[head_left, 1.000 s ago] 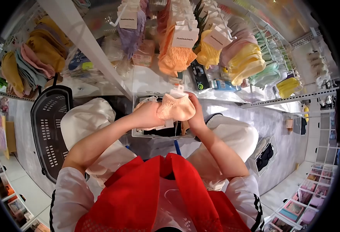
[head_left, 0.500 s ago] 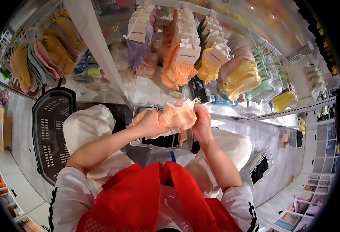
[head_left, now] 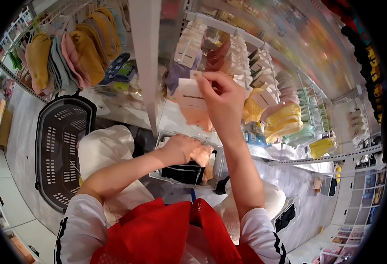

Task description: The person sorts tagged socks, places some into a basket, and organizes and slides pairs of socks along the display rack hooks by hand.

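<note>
Around us we see a grey floor, a white post, low white cabinets at left, gridded white shelves at right and a glossy panel catching light.

Right grip covers part of the card; print too blurred to read. Orange socks partly hidden behind card. Left grip hides part of the peach sock; its forearm blocks part of the bin. Upper-right goods smeared. Lower-right shelving cut off by lens border.
</note>
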Tool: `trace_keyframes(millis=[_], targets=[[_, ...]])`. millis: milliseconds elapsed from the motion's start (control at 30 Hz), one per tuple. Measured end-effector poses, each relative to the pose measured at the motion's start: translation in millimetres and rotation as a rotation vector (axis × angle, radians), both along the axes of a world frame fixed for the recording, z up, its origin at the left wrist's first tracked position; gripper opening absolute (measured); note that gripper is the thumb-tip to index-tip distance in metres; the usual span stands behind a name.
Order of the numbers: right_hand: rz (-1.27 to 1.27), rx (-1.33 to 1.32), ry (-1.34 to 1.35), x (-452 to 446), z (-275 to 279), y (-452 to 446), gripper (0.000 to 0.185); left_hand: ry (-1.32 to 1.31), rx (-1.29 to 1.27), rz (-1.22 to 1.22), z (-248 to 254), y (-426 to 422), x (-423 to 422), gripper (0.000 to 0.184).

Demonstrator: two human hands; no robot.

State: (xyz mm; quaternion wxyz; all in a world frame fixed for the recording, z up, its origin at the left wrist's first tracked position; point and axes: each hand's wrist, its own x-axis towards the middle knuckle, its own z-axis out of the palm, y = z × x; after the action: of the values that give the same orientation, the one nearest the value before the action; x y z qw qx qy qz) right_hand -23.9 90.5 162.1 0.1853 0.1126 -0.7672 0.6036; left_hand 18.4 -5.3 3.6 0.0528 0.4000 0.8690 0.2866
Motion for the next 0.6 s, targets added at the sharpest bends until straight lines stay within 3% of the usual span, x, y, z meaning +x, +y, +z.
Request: trace_keyframes(millis=[233,600], targets=[[0.013,-0.066,-0.087,-35,-1,-30,0.011,-0.061,0.1,-0.044,9,-3,11,0.033],[0.089,-0.179,-0.035,-37,-13,-31,0.01,-0.158,0.052,-0.043,9,1,9,0.031]])
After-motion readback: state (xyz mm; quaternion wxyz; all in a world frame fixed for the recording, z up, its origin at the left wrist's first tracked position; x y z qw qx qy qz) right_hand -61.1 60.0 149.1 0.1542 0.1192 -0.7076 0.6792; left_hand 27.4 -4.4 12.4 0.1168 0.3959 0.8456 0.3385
